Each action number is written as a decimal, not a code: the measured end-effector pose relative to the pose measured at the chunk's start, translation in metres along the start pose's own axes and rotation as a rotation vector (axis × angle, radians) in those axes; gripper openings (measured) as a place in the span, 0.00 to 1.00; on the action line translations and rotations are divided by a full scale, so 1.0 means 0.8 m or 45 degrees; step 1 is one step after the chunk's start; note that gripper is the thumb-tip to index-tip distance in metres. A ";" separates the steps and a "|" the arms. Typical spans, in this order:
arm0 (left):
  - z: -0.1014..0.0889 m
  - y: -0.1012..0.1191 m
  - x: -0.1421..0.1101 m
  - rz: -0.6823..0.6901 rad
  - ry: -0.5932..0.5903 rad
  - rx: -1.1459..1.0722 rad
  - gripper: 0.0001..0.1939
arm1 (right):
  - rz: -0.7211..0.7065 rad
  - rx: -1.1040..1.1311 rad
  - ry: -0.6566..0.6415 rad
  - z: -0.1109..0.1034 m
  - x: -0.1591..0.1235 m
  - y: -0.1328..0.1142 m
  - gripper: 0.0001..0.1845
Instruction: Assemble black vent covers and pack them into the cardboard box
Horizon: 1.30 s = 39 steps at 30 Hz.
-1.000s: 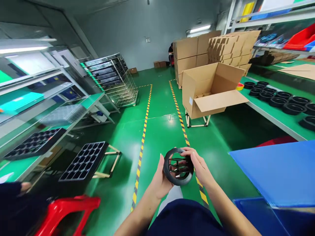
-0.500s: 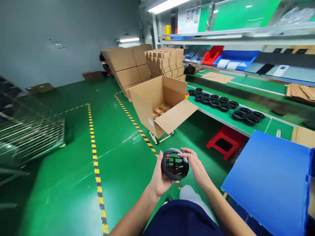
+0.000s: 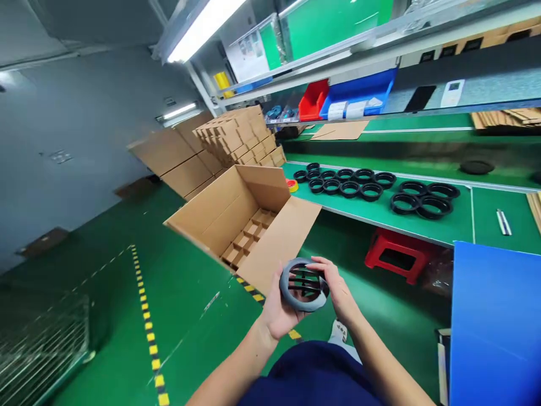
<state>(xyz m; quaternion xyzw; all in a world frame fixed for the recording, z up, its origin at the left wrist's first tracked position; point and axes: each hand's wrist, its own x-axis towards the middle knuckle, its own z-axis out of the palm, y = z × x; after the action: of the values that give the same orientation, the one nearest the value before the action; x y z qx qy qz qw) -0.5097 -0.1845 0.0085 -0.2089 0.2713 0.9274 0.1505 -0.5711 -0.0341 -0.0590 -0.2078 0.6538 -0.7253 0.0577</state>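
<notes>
Left hand (image 3: 276,317) and right hand (image 3: 338,288) clasp a slatted black ring (image 3: 305,305), likely light and stiff, best held by its rim (image 3: 284,286); beyond the grip sits an open carton (image 3: 222,219).

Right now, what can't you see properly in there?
In the head view:
Left hand: some fingers hidden behind the black ring.
Carton: part of its inside hidden by the front flap.
Wire rack: blurred, cut off by the left edge.
Blue board: cut off by the right edge.

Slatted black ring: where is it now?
Head view, slightly right of and below centre: the slatted black ring is held between the left hand and right hand, lower right of the open carton.
</notes>
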 end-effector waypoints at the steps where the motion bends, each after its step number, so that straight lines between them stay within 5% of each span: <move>1: 0.011 0.011 0.024 -0.021 0.004 0.007 0.27 | -0.018 -0.030 0.017 -0.015 0.023 0.000 0.30; 6: 0.049 0.047 0.132 -0.127 0.042 0.044 0.27 | -0.092 -0.327 0.117 -0.075 0.103 0.012 0.28; 10: 0.076 0.073 0.221 -0.210 0.099 0.001 0.26 | -0.340 -0.814 0.141 -0.104 0.142 0.038 0.24; 14: 0.111 0.098 0.316 -0.301 -0.066 0.027 0.29 | -0.423 -1.119 0.154 -0.144 0.191 0.055 0.26; 23: 0.200 0.187 0.522 -0.470 -0.231 0.117 0.26 | -0.011 -0.631 0.825 -0.239 0.383 0.052 0.20; 26: 0.222 0.218 0.593 -0.567 -0.176 0.201 0.25 | 0.073 -0.650 0.751 -0.261 0.454 0.061 0.23; 30: 0.242 0.228 0.677 -0.663 -0.131 0.316 0.20 | 0.304 -0.916 0.439 -0.283 0.519 0.081 0.51; 34: 0.254 0.209 0.730 -0.715 -0.066 0.411 0.19 | 0.601 -0.921 0.331 -0.309 0.548 0.094 0.65; 39: 0.277 0.164 0.762 -0.754 -0.049 0.443 0.23 | 0.663 -0.868 0.197 -0.366 0.553 0.102 0.73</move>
<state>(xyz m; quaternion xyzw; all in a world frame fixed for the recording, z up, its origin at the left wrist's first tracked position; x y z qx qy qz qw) -1.1574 -0.0639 -0.0502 -0.2322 0.3501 0.7871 0.4516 -1.0980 0.0679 -0.0557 0.0118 0.8889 -0.4426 0.1175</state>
